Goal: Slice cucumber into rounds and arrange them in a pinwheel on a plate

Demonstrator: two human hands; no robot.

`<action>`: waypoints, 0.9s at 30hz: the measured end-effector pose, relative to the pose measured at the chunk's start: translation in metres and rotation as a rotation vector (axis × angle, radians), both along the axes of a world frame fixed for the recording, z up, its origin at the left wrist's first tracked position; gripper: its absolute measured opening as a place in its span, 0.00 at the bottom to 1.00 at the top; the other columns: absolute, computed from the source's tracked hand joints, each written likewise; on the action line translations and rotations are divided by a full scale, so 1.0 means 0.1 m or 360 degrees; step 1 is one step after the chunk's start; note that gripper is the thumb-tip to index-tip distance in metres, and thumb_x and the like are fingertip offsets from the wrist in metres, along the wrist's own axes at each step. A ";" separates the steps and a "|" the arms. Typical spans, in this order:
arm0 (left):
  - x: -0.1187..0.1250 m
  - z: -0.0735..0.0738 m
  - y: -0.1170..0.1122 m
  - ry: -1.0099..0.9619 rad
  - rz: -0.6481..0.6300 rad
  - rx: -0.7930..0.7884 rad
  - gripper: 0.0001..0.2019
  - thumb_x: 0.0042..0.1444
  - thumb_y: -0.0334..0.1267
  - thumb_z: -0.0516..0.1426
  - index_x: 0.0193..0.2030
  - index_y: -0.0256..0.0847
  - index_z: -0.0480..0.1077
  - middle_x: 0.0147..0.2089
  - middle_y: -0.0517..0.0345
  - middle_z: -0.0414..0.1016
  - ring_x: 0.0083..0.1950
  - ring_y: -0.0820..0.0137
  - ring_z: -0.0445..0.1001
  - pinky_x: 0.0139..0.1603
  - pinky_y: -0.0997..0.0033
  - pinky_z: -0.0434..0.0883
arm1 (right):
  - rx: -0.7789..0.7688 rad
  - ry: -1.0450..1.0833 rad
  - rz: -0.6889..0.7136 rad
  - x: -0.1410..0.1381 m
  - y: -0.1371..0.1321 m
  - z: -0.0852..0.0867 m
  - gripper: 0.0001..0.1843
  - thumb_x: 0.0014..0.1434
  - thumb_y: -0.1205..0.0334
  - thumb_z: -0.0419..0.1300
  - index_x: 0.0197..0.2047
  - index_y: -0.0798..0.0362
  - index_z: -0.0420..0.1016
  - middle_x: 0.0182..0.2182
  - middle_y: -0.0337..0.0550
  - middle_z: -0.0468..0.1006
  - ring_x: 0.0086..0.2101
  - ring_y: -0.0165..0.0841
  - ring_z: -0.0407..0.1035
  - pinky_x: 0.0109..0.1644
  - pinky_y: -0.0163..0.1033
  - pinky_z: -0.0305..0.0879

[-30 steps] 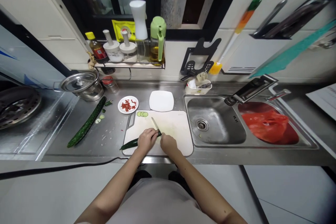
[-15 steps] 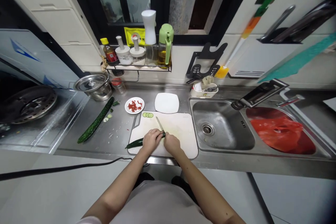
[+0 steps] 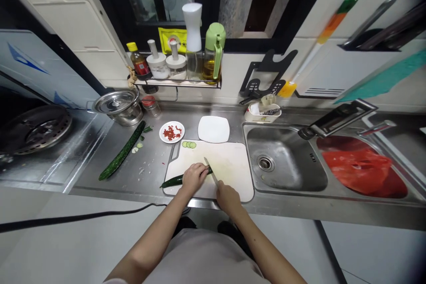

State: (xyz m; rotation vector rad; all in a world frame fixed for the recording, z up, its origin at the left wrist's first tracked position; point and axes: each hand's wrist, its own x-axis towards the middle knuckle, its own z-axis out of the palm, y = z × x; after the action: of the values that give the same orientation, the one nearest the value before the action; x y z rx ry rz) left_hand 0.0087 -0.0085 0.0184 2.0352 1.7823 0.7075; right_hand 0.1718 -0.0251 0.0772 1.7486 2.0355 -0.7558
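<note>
A white cutting board (image 3: 229, 166) lies on the steel counter in front of me. My left hand (image 3: 193, 178) presses down on a dark green cucumber (image 3: 171, 182) lying across the board's near left part. My right hand (image 3: 227, 197) grips a knife (image 3: 210, 169) whose blade rests against the cucumber's cut end, just right of my left fingers. Three cucumber slices (image 3: 188, 144) sit at the board's far left corner.
A second whole cucumber (image 3: 122, 151) lies on the counter to the left, with scraps beside it. A small plate of red pieces (image 3: 171, 132) and a white square plate (image 3: 213, 128) stand behind the board. The sink (image 3: 286, 164) is at right, a pot (image 3: 117, 106) at back left.
My right hand has pulled back toward me and to the right, drawing the knife along the cucumber's end. The view shifted slightly. My left hand stays on the cucumber.
</note>
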 end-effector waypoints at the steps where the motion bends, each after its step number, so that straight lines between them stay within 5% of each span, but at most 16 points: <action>1: 0.00 0.00 0.00 -0.0002 -0.0001 -0.0003 0.10 0.63 0.40 0.53 0.44 0.47 0.75 0.43 0.58 0.76 0.46 0.69 0.71 0.46 0.70 0.69 | -0.0008 -0.0001 -0.0001 0.00 -0.01 0.01 0.15 0.66 0.68 0.44 0.51 0.57 0.65 0.39 0.57 0.78 0.43 0.41 0.74 0.41 0.40 0.63; 27: 0.01 0.06 -0.01 0.0014 -0.0007 -0.0014 0.11 0.63 0.41 0.52 0.45 0.47 0.74 0.42 0.57 0.76 0.46 0.69 0.71 0.45 0.70 0.69 | 0.0121 0.0282 -0.0004 -0.14 0.47 -0.11 0.16 0.65 0.65 0.45 0.51 0.57 0.68 0.43 0.53 0.78 0.44 0.38 0.73 0.42 0.37 0.62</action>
State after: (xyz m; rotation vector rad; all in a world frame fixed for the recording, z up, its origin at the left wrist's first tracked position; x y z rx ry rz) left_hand 0.0093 -0.0098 0.0245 2.0390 1.7825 0.6890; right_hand 0.1580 0.0215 0.0661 1.7818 2.2039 -0.8727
